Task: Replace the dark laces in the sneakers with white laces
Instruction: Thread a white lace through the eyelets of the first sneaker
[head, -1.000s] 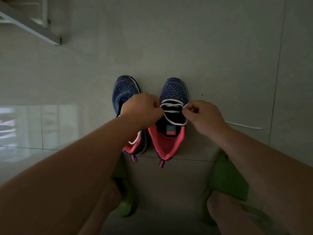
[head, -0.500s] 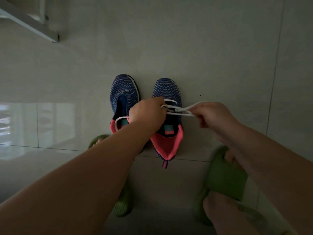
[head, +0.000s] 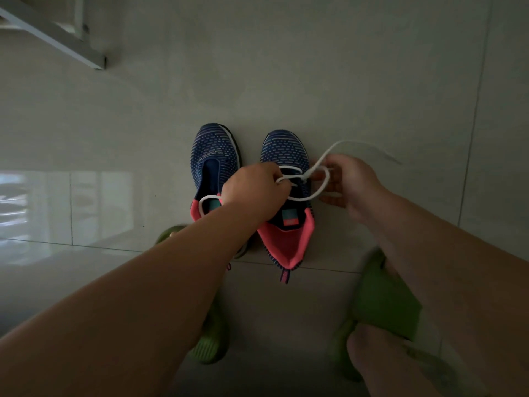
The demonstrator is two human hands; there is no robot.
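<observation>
Over the right sneaker [head: 283, 156], the left hand [head: 254, 190] pinches the white lace [head: 315, 193] with closed fingers; the right hand [head: 352, 181] holds its loop just beside.

Two blue-and-pink sneakers [head: 215, 164] [head: 286, 196], one white lace [head: 317, 173], two green slippers [head: 210, 339] [head: 383, 305], two hands [head: 254, 193] [head: 352, 181]

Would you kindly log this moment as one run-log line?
left hand: pinching white lace | right hand: holding lace loop | right sneaker: being tied | left sneaker: untied
</observation>
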